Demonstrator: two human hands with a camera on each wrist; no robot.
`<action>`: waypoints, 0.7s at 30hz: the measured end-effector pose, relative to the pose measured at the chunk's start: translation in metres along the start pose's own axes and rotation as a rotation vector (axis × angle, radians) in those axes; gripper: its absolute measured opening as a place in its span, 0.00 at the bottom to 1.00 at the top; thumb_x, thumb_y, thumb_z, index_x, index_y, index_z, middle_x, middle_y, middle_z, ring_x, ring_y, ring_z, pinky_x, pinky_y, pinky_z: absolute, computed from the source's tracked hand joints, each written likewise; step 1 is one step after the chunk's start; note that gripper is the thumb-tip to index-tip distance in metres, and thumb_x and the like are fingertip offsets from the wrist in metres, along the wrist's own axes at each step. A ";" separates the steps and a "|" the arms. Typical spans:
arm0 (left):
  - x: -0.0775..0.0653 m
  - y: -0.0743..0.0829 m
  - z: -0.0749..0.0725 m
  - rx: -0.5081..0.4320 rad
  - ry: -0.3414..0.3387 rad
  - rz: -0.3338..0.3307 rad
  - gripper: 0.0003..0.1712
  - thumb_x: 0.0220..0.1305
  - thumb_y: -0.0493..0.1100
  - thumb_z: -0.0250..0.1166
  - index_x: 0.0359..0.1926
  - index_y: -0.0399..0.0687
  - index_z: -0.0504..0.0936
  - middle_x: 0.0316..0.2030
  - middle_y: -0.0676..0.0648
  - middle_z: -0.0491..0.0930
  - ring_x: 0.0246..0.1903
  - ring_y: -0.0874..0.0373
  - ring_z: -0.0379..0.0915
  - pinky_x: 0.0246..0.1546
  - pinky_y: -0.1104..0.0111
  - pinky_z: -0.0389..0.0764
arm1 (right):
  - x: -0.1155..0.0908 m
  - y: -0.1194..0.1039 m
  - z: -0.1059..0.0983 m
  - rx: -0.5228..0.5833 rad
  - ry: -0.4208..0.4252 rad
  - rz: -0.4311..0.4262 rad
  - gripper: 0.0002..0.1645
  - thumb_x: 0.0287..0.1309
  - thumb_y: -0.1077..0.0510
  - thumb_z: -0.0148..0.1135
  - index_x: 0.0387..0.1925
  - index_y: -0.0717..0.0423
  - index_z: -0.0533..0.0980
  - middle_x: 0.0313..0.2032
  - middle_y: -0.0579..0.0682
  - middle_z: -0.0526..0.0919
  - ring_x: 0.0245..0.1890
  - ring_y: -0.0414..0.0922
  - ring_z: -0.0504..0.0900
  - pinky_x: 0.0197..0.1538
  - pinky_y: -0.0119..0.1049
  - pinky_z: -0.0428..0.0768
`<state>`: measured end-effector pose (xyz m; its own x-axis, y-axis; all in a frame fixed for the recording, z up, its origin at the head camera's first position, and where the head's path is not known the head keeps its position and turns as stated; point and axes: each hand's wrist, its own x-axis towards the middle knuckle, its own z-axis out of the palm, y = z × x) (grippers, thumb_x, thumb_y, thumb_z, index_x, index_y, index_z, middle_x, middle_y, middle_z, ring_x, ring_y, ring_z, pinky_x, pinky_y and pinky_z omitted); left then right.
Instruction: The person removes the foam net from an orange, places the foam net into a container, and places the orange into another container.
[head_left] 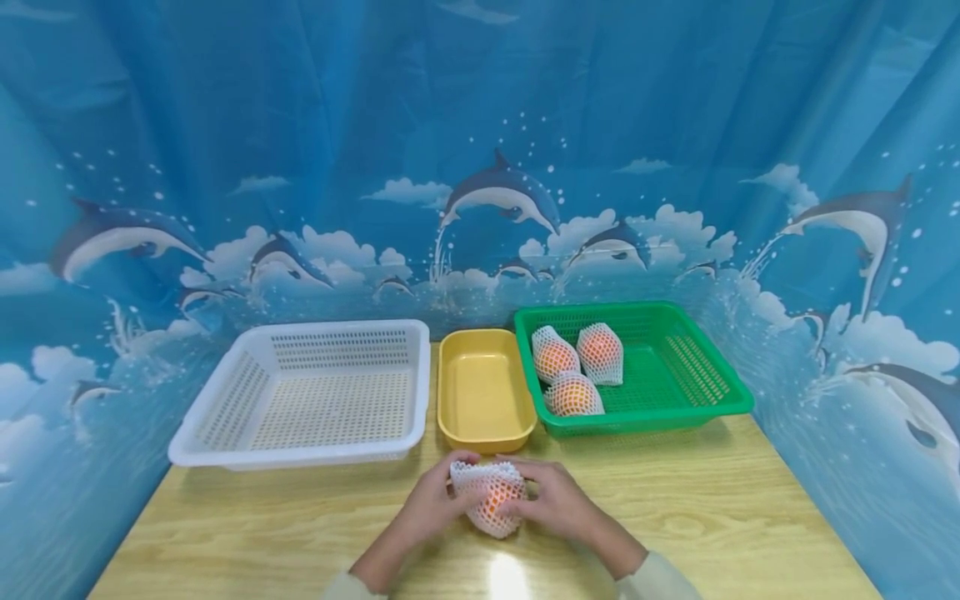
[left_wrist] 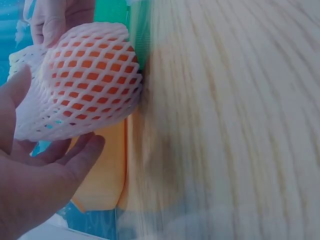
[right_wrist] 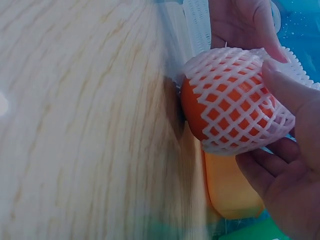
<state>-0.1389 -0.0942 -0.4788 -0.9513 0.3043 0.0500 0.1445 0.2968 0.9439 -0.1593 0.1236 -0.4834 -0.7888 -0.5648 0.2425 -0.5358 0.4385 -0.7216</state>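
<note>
A round orange fruit in a white foam net (head_left: pixel 497 500) is held between both hands above the near part of the table. My left hand (head_left: pixel 431 504) grips the net from the left, thumb on the near side and fingers beyond it. From the right, my right hand (head_left: pixel 558 500) holds the netted fruit, its thumb lying across the net. In the right wrist view, bare orange skin of the fruit (right_wrist: pixel 192 107) shows past one end of the net. At the other end the loose net (left_wrist: pixel 30 60) bunches near the left thumb in the left wrist view.
Behind the hands stands a yellow tray (head_left: pixel 487 440). A white basket (head_left: pixel 300 457) is to its left. On the right, a green basket (head_left: pixel 660 421) holds three netted fruits (head_left: pixel 573 393) at its left side. A blue dolphin-print curtain (head_left: pixel 480 100) surrounds the wooden table (head_left: pixel 712 517).
</note>
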 end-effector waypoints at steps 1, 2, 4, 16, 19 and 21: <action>-0.001 0.004 -0.001 0.000 -0.013 0.004 0.29 0.54 0.48 0.66 0.55 0.44 0.69 0.50 0.42 0.73 0.48 0.50 0.72 0.50 0.59 0.74 | 0.000 0.000 0.000 0.006 0.002 0.002 0.35 0.44 0.40 0.65 0.55 0.49 0.72 0.55 0.44 0.74 0.52 0.44 0.75 0.54 0.42 0.73; -0.002 0.007 -0.001 -0.001 -0.026 0.009 0.29 0.54 0.47 0.66 0.55 0.43 0.68 0.50 0.41 0.73 0.48 0.50 0.72 0.50 0.59 0.74 | 0.000 0.000 0.000 0.015 0.006 0.003 0.34 0.44 0.40 0.65 0.54 0.49 0.73 0.55 0.44 0.74 0.52 0.44 0.75 0.54 0.41 0.73; -0.004 0.014 -0.003 -0.011 -0.049 0.011 0.31 0.53 0.44 0.66 0.57 0.40 0.67 0.50 0.39 0.73 0.48 0.48 0.72 0.50 0.58 0.74 | -0.001 0.000 -0.001 0.024 0.012 0.000 0.31 0.45 0.41 0.65 0.52 0.48 0.75 0.54 0.43 0.74 0.52 0.43 0.75 0.54 0.41 0.73; 0.000 -0.004 -0.002 0.031 -0.093 0.027 0.33 0.49 0.49 0.69 0.57 0.48 0.68 0.51 0.45 0.73 0.45 0.55 0.73 0.45 0.67 0.76 | -0.001 -0.007 0.004 0.105 0.150 -0.025 0.12 0.46 0.57 0.68 0.37 0.52 0.81 0.45 0.47 0.82 0.45 0.45 0.80 0.50 0.39 0.77; 0.000 -0.007 -0.001 0.033 -0.089 0.036 0.32 0.49 0.49 0.69 0.55 0.49 0.70 0.48 0.47 0.75 0.43 0.57 0.73 0.42 0.71 0.76 | 0.000 -0.011 0.005 0.134 0.196 -0.028 0.11 0.45 0.62 0.68 0.35 0.56 0.82 0.41 0.51 0.83 0.42 0.45 0.82 0.47 0.39 0.78; 0.000 -0.008 0.001 0.026 -0.085 0.039 0.31 0.49 0.49 0.69 0.55 0.49 0.71 0.46 0.47 0.76 0.42 0.58 0.74 0.41 0.73 0.76 | 0.000 -0.011 0.005 0.138 0.207 -0.009 0.11 0.44 0.61 0.68 0.35 0.55 0.82 0.40 0.49 0.83 0.41 0.43 0.82 0.47 0.37 0.78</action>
<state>-0.1395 -0.0961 -0.4870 -0.9183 0.3918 0.0574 0.1888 0.3060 0.9331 -0.1514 0.1151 -0.4790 -0.8368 -0.4067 0.3666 -0.5079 0.3263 -0.7972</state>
